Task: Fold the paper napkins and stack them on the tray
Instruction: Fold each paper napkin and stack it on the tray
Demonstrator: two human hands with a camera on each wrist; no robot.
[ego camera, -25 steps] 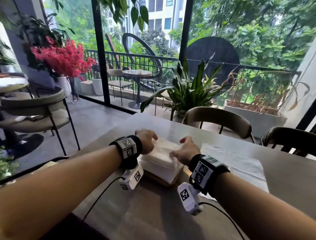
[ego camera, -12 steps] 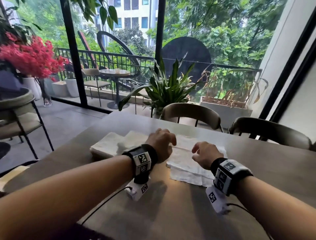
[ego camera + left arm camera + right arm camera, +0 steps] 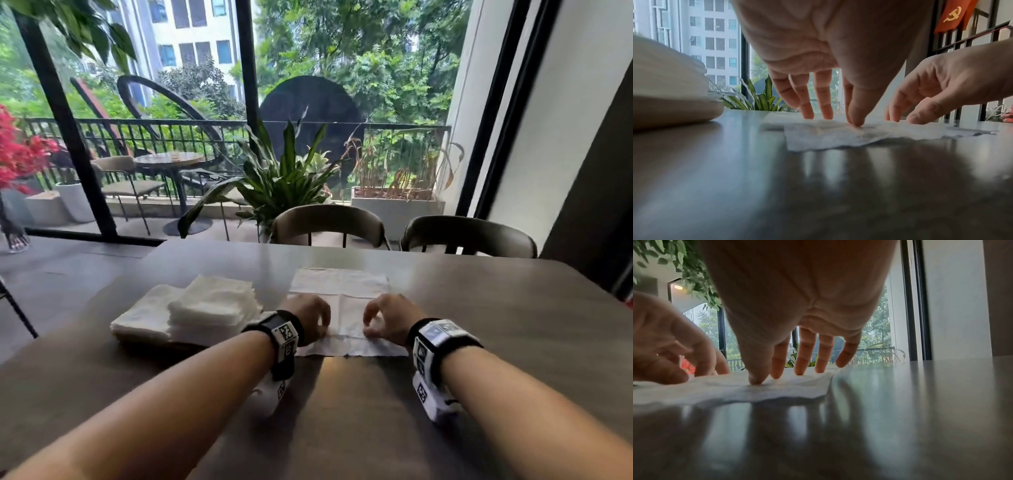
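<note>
A white unfolded paper napkin (image 3: 342, 294) lies flat on the table in front of me, with another sheet showing under it. My left hand (image 3: 308, 320) and right hand (image 3: 387, 318) stand side by side on its near part. In the left wrist view the left hand (image 3: 838, 116) has straight fingers, tips down on the napkin (image 3: 828, 138). The right wrist view shows the right hand (image 3: 789, 373) the same way on the napkin (image 3: 715, 391). Neither hand lifts any paper. Left of the hands, folded napkins (image 3: 212, 305) are stacked on a tray (image 3: 150, 344), mostly hidden.
The dark table (image 3: 479, 325) stretches bare to the right and toward me. Two chairs (image 3: 329, 222) (image 3: 469, 236) stand at its far edge, with a potted plant (image 3: 284, 185) behind them. A lower stack of napkins (image 3: 144, 318) sits at the tray's left.
Both hands left the folded stack on the tray, moved right to the unfolded napkin, and have set their fingertips down on its near part.
</note>
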